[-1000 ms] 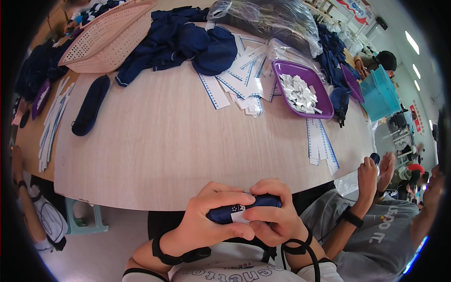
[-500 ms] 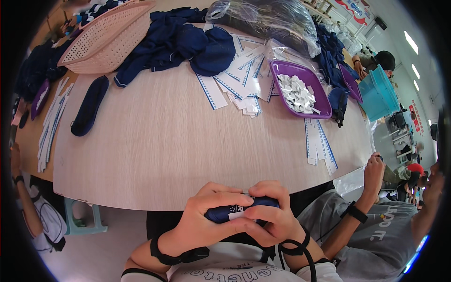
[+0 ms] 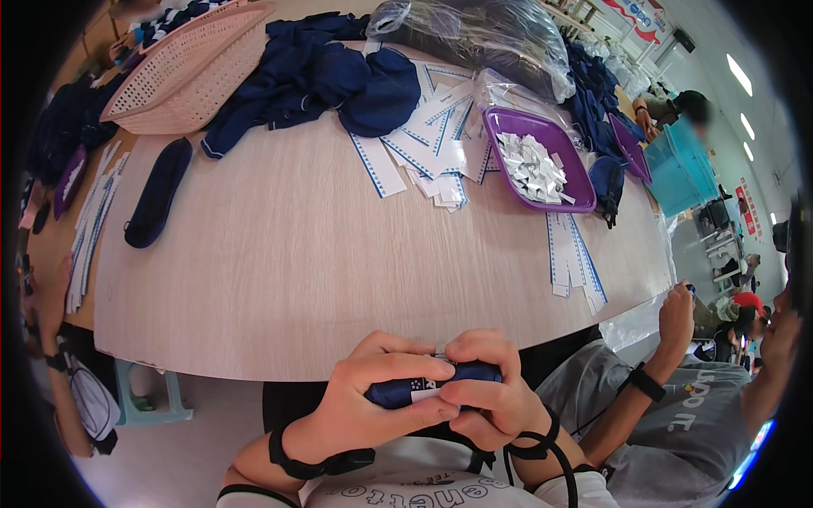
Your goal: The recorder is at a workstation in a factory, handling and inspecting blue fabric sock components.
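Just past the table's near edge, my two hands hold a folded, rolled-up dark navy cloth piece [image 3: 391, 394] lengthwise between them. A small white label [image 3: 425, 394] and some pale print show on its near face. My left hand [image 3: 364, 394] grips the left part, fingers along the top and thumb below. Around the right part is my right hand [image 3: 491, 394], with bent fingers at the label's side. Both hands are closed, and they cover much of the cloth. Farther off at the left, a long, narrow folded navy cloth piece [image 3: 159, 195] lies on the table [image 3: 279, 279].
A pink basket [image 3: 186, 80] and heaped navy cloth [image 3: 305, 80] occupy the far left. Paper strips [image 3: 381, 165] lie near a purple tray [image 3: 546, 206] of white labels. Behind is a plastic-wrapped bundle [image 3: 474, 38]. A co-worker's arm [image 3: 660, 356] is close at right.
My hands stay around the navy cloth piece, with only slight shifts of the right fingers. A co-worker's hand at the far left has come up toward the table edge.
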Tool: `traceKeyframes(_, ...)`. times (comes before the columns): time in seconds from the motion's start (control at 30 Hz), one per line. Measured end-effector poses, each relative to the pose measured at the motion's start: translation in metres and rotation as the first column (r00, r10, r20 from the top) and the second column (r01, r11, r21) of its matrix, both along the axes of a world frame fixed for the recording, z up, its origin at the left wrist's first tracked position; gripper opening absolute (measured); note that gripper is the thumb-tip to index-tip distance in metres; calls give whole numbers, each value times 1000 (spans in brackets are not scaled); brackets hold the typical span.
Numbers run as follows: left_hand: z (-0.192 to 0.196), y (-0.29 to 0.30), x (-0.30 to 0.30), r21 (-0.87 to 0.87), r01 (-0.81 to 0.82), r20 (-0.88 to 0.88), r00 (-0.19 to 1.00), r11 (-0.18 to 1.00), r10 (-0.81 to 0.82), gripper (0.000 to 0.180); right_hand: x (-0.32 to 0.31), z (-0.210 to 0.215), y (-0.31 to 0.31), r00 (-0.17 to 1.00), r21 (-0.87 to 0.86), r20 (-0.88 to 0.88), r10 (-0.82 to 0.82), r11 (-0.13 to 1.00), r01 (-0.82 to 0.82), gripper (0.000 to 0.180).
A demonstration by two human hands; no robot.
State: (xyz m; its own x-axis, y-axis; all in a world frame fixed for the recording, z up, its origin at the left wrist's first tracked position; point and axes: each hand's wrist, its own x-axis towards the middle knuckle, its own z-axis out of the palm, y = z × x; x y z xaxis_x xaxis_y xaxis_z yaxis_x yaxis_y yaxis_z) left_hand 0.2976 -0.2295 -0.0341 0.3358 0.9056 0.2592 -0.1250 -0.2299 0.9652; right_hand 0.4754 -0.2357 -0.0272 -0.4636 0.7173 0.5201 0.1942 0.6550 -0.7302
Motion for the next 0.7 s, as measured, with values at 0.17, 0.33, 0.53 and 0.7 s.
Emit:
traceKeyframes(0.17, 0, 0, 0, -3, -8, -1, 1000, 1000, 8, 30, -4, -5, 1, 999, 72, -44, 5, 997, -2, 28)
traceKeyframes(0.33, -1, 0, -2, -22, -13, 11, 1000, 1000, 14, 31, -6, -5, -1, 999, 51, -22, -33, 998, 34, 27)
traceKeyframes(0.53, 0, -1, -5, -62, 19, 3, 1000, 998, -19, 37, -7, -5, 0, 999, 95, 0, -45, 994, 45, 28)
traceKeyframes(0.7, 0, -2, -6, -54, 39, 2, 999, 998, -39, 37, -9, -4, -1, 998, 107, -7, -61, 992, 62, 29)
